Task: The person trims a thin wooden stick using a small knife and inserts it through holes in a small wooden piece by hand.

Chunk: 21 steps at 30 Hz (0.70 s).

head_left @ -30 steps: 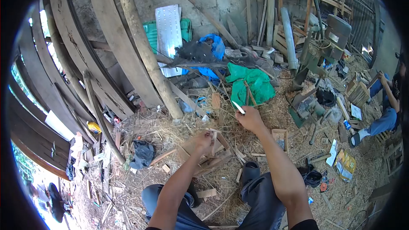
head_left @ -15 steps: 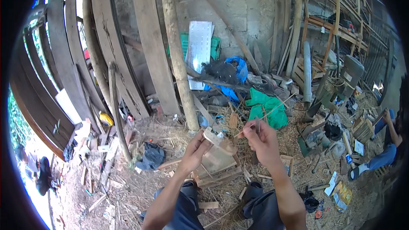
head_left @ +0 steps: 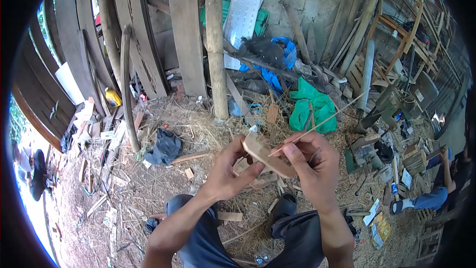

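Observation:
My left hand (head_left: 229, 171) is closed around a small flat piece of wood (head_left: 267, 155), pale with a bent shape, tilted in front of me. A long thin stick (head_left: 327, 120) is pinched between the thumb and fingers of my right hand (head_left: 311, 164). Its lower end meets or nearly meets the face of the wooden piece, while the other end points up and right. Something small and dark shows among my right fingers, but I cannot make out what it is. My palms are hidden.
Wood shavings and offcuts cover the ground. A black plastic bag (head_left: 165, 147) lies left, a green bag (head_left: 311, 106) ahead. A wooden post (head_left: 215, 44) stands before the block wall. Another person (head_left: 436, 183) sits at the right; one more (head_left: 34, 168) is at the far left.
My hands have come closer together. The wooden piece has turned its flat face toward me, and the stick's end now lies at it. My view has tilted down.

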Each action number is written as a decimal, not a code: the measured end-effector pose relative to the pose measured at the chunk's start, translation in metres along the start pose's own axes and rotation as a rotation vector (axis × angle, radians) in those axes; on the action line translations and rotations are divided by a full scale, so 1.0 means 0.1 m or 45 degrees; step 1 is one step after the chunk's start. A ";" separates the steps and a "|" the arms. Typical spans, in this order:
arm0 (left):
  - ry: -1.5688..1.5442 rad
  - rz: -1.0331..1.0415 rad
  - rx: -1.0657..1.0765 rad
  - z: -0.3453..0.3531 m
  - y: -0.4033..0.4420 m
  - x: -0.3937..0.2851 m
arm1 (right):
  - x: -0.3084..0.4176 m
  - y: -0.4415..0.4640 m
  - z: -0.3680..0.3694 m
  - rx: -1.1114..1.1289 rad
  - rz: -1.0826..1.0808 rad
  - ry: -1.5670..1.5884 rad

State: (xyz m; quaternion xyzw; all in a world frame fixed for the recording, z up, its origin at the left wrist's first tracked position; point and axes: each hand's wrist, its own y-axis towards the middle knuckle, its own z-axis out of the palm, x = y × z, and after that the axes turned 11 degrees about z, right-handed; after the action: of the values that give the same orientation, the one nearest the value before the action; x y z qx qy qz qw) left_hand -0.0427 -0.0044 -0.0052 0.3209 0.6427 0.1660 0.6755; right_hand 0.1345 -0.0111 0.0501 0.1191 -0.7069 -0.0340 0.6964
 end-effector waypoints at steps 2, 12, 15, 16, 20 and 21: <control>-0.057 -0.067 -0.032 0.03 0.01 -0.04 | -0.01 0.00 -0.02 -0.051 -0.023 -0.065; 0.178 -0.019 -0.099 0.09 0.00 -0.01 | -0.01 -0.02 -0.02 -0.054 -0.048 -0.062; 0.189 -0.023 -0.136 0.10 -0.02 0.01 | 0.00 -0.02 -0.02 -0.052 -0.060 -0.042; 0.189 -0.023 -0.138 0.09 -0.02 0.01 | 0.02 -0.03 -0.01 -0.049 -0.034 -0.032; 0.201 -0.008 -0.144 0.09 -0.02 0.00 | 0.02 -0.03 0.00 -0.054 -0.031 -0.063; 0.185 -0.014 -0.155 0.09 -0.01 -0.02 | 0.01 -0.03 0.00 -0.048 -0.056 -0.073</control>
State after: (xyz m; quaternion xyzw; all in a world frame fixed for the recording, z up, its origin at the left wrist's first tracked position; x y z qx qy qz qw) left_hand -0.0345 -0.0081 -0.0050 0.2629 0.6806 0.2238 0.6462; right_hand 0.1353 -0.0140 0.0502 0.1205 -0.7229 -0.0661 0.6771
